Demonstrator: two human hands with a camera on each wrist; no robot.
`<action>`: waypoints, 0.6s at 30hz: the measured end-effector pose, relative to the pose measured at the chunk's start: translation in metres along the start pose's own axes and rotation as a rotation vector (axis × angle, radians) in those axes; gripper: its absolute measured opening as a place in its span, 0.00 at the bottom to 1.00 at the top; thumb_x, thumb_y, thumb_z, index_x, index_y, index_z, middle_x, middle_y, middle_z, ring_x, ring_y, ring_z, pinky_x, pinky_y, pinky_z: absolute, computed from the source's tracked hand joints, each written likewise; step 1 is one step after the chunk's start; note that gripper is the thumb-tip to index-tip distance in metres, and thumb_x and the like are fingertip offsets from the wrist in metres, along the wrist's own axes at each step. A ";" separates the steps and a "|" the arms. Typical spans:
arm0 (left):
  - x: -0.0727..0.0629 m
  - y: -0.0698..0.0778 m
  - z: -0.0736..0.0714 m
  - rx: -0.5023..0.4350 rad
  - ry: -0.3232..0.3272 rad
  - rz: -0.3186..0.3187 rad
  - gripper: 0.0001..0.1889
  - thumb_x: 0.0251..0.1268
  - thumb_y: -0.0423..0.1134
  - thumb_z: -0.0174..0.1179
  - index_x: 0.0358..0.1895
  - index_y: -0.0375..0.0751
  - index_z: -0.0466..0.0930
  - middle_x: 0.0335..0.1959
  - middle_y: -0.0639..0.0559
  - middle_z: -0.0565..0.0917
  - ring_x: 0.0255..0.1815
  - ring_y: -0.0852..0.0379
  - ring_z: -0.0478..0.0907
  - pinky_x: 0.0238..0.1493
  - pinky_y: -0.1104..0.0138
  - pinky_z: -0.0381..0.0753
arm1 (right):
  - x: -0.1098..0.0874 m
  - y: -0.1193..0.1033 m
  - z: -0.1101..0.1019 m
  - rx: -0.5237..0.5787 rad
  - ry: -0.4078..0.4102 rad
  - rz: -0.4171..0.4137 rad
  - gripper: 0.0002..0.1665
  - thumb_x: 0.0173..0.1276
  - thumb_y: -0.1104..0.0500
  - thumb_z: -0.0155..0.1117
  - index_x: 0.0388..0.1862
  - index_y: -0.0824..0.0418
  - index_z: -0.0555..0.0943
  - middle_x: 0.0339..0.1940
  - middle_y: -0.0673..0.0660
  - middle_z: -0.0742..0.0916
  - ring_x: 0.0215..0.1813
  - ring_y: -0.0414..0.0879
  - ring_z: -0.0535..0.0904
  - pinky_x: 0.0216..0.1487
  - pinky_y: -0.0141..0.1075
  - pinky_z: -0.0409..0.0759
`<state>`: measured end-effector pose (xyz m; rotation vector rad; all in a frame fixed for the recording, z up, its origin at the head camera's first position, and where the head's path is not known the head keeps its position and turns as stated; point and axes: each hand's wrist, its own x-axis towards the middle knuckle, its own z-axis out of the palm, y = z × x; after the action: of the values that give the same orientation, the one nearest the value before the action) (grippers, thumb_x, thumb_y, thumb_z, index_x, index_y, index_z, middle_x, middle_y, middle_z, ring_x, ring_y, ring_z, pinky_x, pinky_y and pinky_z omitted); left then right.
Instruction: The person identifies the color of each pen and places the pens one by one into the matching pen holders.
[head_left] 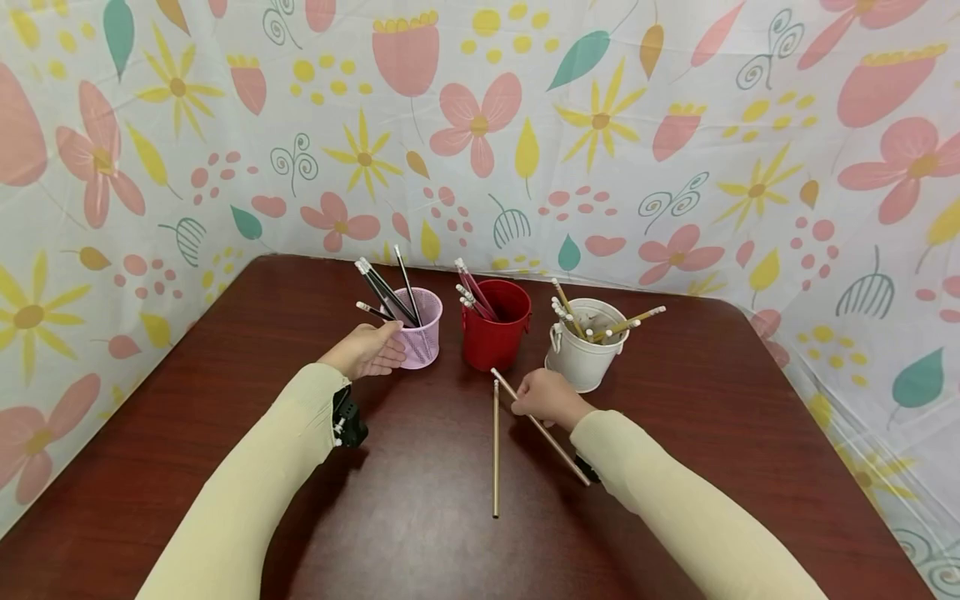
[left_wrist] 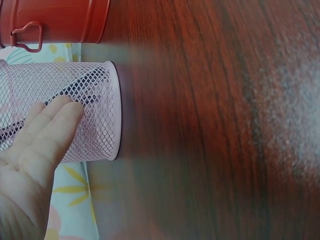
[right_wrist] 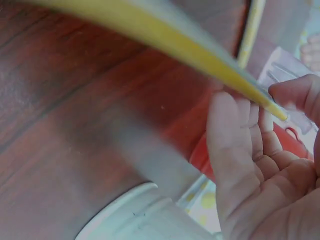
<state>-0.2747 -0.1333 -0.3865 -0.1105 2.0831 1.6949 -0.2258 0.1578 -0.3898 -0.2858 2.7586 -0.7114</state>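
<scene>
My left hand (head_left: pixel 367 350) rests against the side of a pink mesh pencil cup (head_left: pixel 426 346). In the left wrist view its fingers (left_wrist: pixel 55 125) lie fairly straight along the mesh. Several dark pencils with white erasers stand in this cup. My right hand (head_left: pixel 551 398) pinches a gold pencil (head_left: pixel 562 454) between thumb and fingers, eraser end toward the red bucket (head_left: pixel 487 343). The held pencil slants across the right wrist view, close to the lens. Left of it, a second gold pencil (head_left: pixel 496 454) lies on the table, its eraser pointing away from me.
Several pink pencils lean in the red bucket, between the mesh cup and a white bucket (head_left: pixel 581 367). Several gold pencils stick out of the white bucket, just beyond my right hand. A flowered cloth (head_left: pixel 480 208) hangs behind the brown table (head_left: pixel 420 500).
</scene>
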 end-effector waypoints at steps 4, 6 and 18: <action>0.000 0.000 -0.001 0.005 -0.002 0.006 0.31 0.75 0.48 0.36 0.60 0.16 0.64 0.58 0.25 0.72 0.61 0.38 0.71 0.62 0.52 0.69 | -0.001 0.005 -0.009 0.077 0.014 -0.020 0.02 0.51 0.67 0.63 0.25 0.64 0.78 0.15 0.50 0.75 0.16 0.39 0.71 0.18 0.34 0.78; -0.001 0.001 -0.001 0.004 -0.001 0.007 0.31 0.75 0.48 0.36 0.60 0.16 0.64 0.58 0.26 0.73 0.61 0.37 0.71 0.62 0.52 0.69 | -0.001 0.009 -0.013 0.122 0.024 -0.035 0.02 0.50 0.68 0.62 0.25 0.65 0.78 0.16 0.50 0.75 0.17 0.40 0.71 0.18 0.34 0.78; 0.000 0.002 0.001 0.001 0.006 0.009 0.30 0.75 0.47 0.37 0.59 0.17 0.64 0.56 0.27 0.74 0.60 0.38 0.72 0.62 0.52 0.69 | -0.013 0.004 -0.055 0.187 0.095 -0.093 0.09 0.52 0.68 0.60 0.34 0.70 0.81 0.23 0.53 0.83 0.22 0.40 0.76 0.22 0.35 0.80</action>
<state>-0.2747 -0.1323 -0.3849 -0.1061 2.0912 1.7006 -0.2313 0.1889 -0.3433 -0.3498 2.7551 -1.0246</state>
